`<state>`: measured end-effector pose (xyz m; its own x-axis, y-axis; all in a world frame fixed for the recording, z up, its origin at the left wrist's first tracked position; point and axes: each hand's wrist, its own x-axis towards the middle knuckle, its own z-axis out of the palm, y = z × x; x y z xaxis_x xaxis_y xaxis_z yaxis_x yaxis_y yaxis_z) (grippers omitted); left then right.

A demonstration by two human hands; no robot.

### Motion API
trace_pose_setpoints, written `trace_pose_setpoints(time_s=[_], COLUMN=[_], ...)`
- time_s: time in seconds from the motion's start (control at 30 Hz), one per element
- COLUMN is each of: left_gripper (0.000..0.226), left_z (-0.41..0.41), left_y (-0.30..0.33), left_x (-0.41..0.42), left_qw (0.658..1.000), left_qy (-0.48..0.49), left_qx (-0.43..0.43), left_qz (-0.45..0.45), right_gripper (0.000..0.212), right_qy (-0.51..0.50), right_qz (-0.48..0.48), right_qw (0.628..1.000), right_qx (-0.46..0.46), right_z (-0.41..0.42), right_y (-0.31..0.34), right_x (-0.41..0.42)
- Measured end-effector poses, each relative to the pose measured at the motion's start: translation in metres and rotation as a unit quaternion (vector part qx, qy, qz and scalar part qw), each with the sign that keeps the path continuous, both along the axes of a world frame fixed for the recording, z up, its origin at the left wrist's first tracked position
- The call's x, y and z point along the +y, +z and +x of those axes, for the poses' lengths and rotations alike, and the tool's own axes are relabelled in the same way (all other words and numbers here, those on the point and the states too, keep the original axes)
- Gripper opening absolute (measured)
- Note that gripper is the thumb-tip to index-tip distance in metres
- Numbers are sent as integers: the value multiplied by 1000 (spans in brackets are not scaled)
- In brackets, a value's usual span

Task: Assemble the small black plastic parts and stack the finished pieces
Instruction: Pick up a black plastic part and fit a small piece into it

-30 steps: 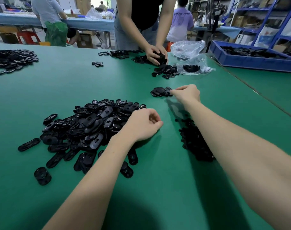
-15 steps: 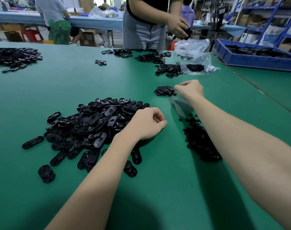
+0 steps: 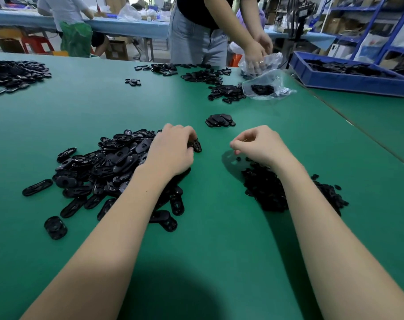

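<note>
Having left the stack [image 3: 220,120], right hand [image 3: 258,144] hovers nearer.

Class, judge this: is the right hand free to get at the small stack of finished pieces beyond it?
Probably yes. Only bare green table lies between the right hand and the stack.

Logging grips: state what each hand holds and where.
Left hand grips an oval black part by its near end. Right hand: fingers curled, contents cannot be told.

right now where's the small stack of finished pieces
In the head view, the small stack of finished pieces lies on the green table just beyond and between the left hand and right hand, apart from both.
</note>
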<state>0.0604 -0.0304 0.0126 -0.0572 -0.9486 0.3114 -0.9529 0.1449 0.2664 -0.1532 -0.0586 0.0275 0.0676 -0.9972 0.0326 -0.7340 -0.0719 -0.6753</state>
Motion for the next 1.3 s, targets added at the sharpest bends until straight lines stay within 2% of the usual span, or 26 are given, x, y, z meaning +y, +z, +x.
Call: trace_pose_setpoints(time_s=[0.1,0.2,0.4,0.7,0.8,0.97,1.1,1.2,1.3], left_gripper=[46,45,20,18,18,14,14,13,11], left_z=[0,-6,-8,-14,-18,-25,-25,-28,-29], left_y=[-7,-15,-14,-13,-11,-3,0,-2,-5], left_x=[-3,-2,0,3,5,7,7,6,4], left_qw=[994,989,995,996,995,973,957,927,891], left_qy=[-6,-28,-2,-16,-29,-46,-38,-29,-26], left_qx=[-97,-128,-95,-32,29,221,286,374,450], left_qz=[41,66,-13,-83,-90,-53,1,31,58], right_gripper=[15,16,17,5,3,10,5,2,3], right_qy=[15,25,23,-16,-20,-25,-28,-8,12], right_qz=[5,10,15,0,-3,-15,-10,-3,-8], right_qw=[1000,1000,1000,993,991,986,985,989,999], right_qx=[-12,0,6,120,135,165,170,146,49], right_z=[1,3,-5,-18,-16,-10,-6,-4,-3], right_y=[3,1,1,2,1,-5,-8,-4,-4], right_x=[0,1,1,0,0,1,1,2,2])
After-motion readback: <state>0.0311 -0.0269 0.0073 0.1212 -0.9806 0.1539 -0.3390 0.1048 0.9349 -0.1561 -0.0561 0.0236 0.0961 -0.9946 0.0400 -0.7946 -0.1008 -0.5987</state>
